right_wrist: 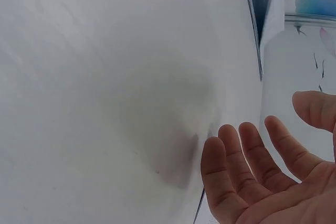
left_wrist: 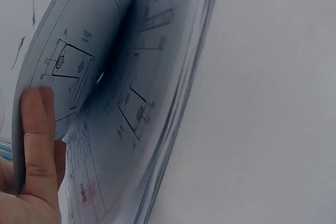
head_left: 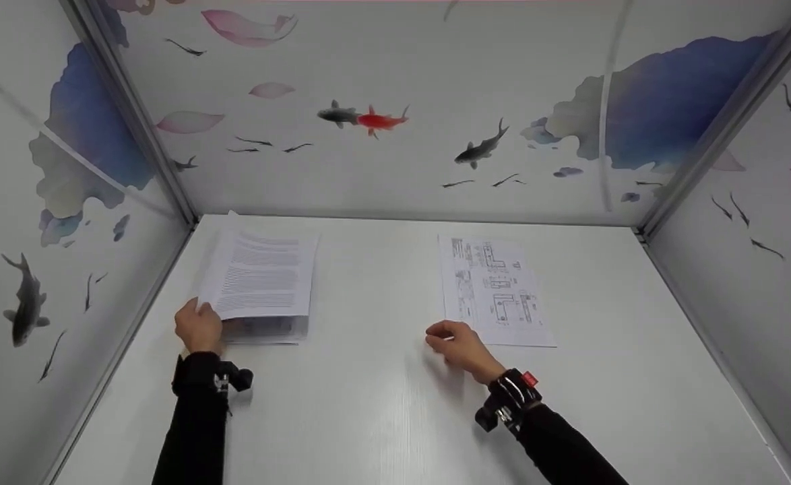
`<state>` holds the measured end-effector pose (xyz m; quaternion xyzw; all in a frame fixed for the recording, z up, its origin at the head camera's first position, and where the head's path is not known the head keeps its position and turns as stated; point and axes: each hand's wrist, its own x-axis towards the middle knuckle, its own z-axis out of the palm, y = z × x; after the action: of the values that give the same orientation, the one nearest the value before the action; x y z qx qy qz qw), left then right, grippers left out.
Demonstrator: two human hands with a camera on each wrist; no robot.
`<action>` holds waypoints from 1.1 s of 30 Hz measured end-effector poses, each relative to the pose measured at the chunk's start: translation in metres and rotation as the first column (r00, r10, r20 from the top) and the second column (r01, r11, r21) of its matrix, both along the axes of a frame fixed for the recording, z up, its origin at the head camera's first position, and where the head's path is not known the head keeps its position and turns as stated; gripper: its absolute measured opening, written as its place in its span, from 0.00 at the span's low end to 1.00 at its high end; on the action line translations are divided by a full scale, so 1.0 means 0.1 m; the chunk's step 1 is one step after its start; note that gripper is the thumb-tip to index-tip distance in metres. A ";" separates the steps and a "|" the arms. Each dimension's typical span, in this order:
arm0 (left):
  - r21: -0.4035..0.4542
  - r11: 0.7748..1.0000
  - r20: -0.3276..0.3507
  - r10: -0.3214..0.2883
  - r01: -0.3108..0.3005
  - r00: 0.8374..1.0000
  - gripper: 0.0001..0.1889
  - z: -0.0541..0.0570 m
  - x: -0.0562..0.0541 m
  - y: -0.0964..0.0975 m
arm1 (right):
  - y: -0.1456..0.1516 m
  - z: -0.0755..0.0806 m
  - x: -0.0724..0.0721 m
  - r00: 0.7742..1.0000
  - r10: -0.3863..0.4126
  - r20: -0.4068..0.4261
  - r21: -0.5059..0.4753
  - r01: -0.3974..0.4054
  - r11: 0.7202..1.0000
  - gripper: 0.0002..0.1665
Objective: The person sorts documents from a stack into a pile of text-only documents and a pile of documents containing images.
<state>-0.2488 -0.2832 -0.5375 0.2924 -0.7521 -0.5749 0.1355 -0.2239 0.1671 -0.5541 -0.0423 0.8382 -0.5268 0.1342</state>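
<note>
On the left of the white tabletop [head_left: 368, 411], within a booth of fish-painted walls [head_left: 382, 182] — a paper stack [head_left: 267, 331], lifted paper [head_left: 264, 279] bowed open above the pages beneath. Left hand [head_left: 198, 327]: grip pinching the lifted paper at its near left corner. Right hand [head_left: 461, 349]: grip loose and unladen, fingers slightly bent, by the near left corner of a flat drawing sheet [head_left: 503, 289]. Lifted paper: paragraphs of print on top, line drawings underneath — more on the page below, with a red mark [left_wrist: 88, 193]. Drawing sheet: several outlined parts, some L-shaped. Lettering too small to read.
</note>
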 end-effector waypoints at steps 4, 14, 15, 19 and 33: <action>0.266 0.964 -0.080 0.016 0.006 0.997 0.23 0.01 0.00 0.05 | -0.04 -0.01 0.00 0.999 0.016 0.045 -0.029 -0.015 0.999 0.20; 0.194 0.981 0.029 0.010 -0.015 1.000 0.25 -0.09 0.00 0.05 | -0.08 -0.04 -0.01 0.997 0.035 0.071 -0.032 -0.033 0.999 0.20; 0.114 0.993 0.060 0.000 -0.007 0.998 0.25 -0.11 -0.01 0.05 | -0.08 -0.04 -0.01 0.997 0.033 0.071 -0.030 -0.031 0.999 0.20; -0.164 0.985 0.152 -0.030 0.055 0.988 0.24 -0.21 0.00 0.04 | -0.09 -0.04 -0.01 0.997 0.039 0.072 -0.030 -0.037 0.999 0.20; -0.607 0.760 0.304 -0.050 0.234 0.951 0.16 -0.29 -0.04 0.07 | -0.11 -0.03 0.01 0.996 0.056 0.070 -0.023 -0.055 0.998 0.20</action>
<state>-0.2533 -0.2765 -0.5665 0.2461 -0.9332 -0.2499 0.0785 -0.2224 0.1560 -0.5568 -0.0485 0.8259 -0.5328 0.1779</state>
